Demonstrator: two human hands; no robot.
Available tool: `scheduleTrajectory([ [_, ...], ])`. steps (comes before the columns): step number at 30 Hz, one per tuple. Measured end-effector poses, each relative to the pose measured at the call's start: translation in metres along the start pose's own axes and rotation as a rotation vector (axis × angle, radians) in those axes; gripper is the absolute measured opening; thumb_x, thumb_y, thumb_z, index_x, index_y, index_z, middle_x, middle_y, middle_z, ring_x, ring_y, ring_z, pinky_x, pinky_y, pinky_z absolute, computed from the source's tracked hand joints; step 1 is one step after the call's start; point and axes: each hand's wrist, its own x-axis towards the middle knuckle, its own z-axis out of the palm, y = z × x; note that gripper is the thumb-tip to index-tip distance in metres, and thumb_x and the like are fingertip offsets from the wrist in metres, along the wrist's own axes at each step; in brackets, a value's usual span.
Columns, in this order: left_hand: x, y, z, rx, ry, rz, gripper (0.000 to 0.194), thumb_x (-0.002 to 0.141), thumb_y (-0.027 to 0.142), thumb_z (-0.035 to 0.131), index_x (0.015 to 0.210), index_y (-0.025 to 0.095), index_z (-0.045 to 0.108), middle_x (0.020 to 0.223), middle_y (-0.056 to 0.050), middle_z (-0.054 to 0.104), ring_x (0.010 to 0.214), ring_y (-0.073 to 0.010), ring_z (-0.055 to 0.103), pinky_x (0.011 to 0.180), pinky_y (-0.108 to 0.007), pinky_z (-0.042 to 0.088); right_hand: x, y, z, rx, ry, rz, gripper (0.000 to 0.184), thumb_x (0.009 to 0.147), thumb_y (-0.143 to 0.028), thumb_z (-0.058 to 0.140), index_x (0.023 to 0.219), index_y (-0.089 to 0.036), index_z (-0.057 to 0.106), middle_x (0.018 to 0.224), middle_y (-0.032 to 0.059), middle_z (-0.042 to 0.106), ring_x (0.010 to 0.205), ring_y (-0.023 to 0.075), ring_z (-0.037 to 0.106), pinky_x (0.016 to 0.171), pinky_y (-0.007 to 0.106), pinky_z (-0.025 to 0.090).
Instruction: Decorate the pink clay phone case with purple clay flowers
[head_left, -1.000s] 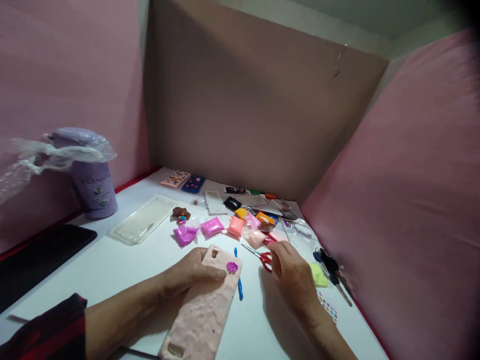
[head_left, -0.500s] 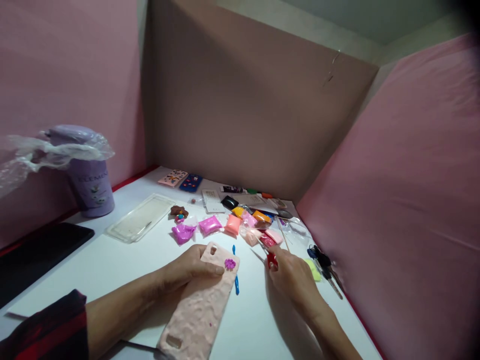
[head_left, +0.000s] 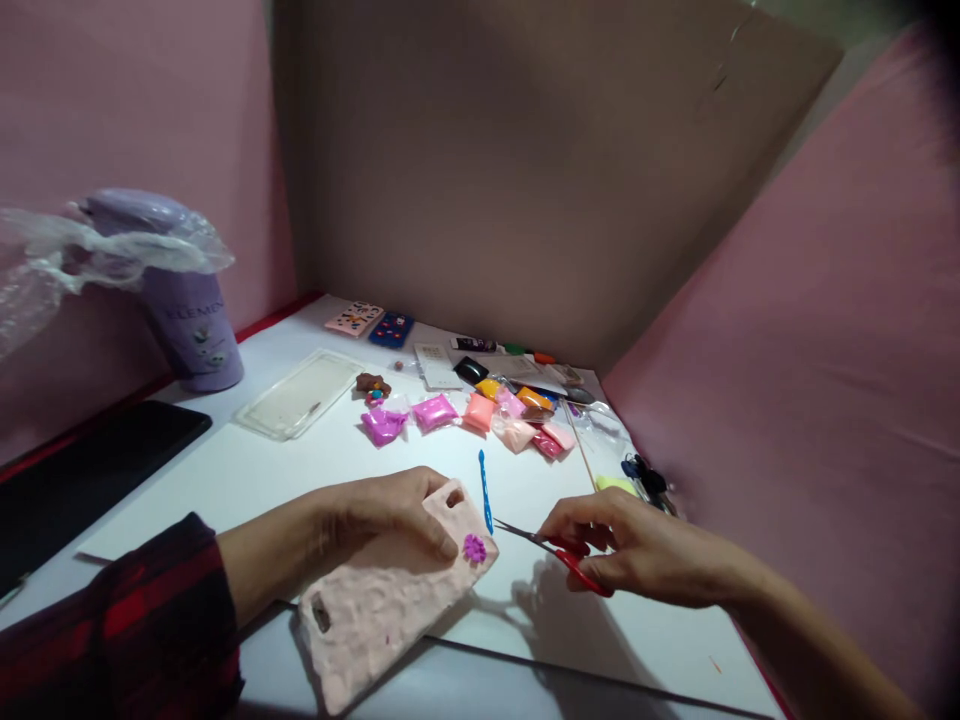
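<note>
My left hand (head_left: 390, 520) is closed around a phone case (head_left: 397, 600) coated in lumpy pale pink clay, its thumb lying across the face. Close to the thumb tip, a small purple clay flower (head_left: 475, 548) sits near the case's upper right corner. My right hand (head_left: 630, 545) grips red-handled scissors (head_left: 566, 560) above the white board. Their blades point left toward the flower, a short way from the case. On the board behind the blades lies a blue modelling tool (head_left: 485, 490).
Packets of coloured clay (head_left: 435, 412) lie across the middle. A clear tray (head_left: 300, 395) and a dark phone (head_left: 105, 480) are at left, beside a purple tumbler (head_left: 195, 330) wrapped in plastic. Two decorated cases (head_left: 391, 328) lie at the back. Brushes (head_left: 651, 485) rest at right.
My right hand has lifted the scissors off the board and brought them nearer the case. My left hand has tilted the phone case further over. The view has shifted.
</note>
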Motion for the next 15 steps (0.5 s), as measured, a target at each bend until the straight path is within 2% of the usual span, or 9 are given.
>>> scheduleTrajectory([
  [3, -0.0032, 0.0014, 0.0016, 0.03, -0.061, -0.058, 0.03, 0.053, 0.016, 0.075, 0.082, 0.014, 0.069, 0.073, -0.003, 0.069, 0.056, -0.0125, 0.06, 0.054, -0.021, 0.048, 0.0023, -0.0016, -0.0064, 0.107, -0.131, -0.005, 0.023, 0.068, -0.008, 0.058, 0.089, -0.017, 0.066, 0.067, -0.003, 0.06, 0.061, 0.0107, 0.056, 0.058, 0.02, 0.042],
  [6, -0.0046, 0.0006, 0.0012, 0.063, -0.109, -0.092, 0.03, 0.054, 0.017, 0.075, 0.083, 0.014, 0.069, 0.075, -0.004, 0.07, 0.058, -0.013, 0.061, 0.055, -0.022, 0.049, 0.0046, -0.0039, -0.0081, 0.14, -0.233, 0.02, 0.03, 0.067, -0.006, 0.056, 0.093, -0.016, 0.067, 0.07, -0.002, 0.06, 0.06, 0.0109, 0.058, 0.057, 0.021, 0.043],
  [15, -0.0086, 0.0032, 0.0046, 0.092, -0.104, -0.091, 0.029, 0.057, 0.015, 0.072, 0.086, 0.014, 0.07, 0.077, -0.004, 0.069, 0.058, -0.0123, 0.06, 0.055, -0.021, 0.049, 0.0106, -0.0024, -0.0009, 0.096, -0.279, 0.039, 0.03, 0.066, -0.008, 0.062, 0.095, -0.015, 0.069, 0.067, -0.0011, 0.063, 0.06, 0.0111, 0.056, 0.053, 0.02, 0.041],
])
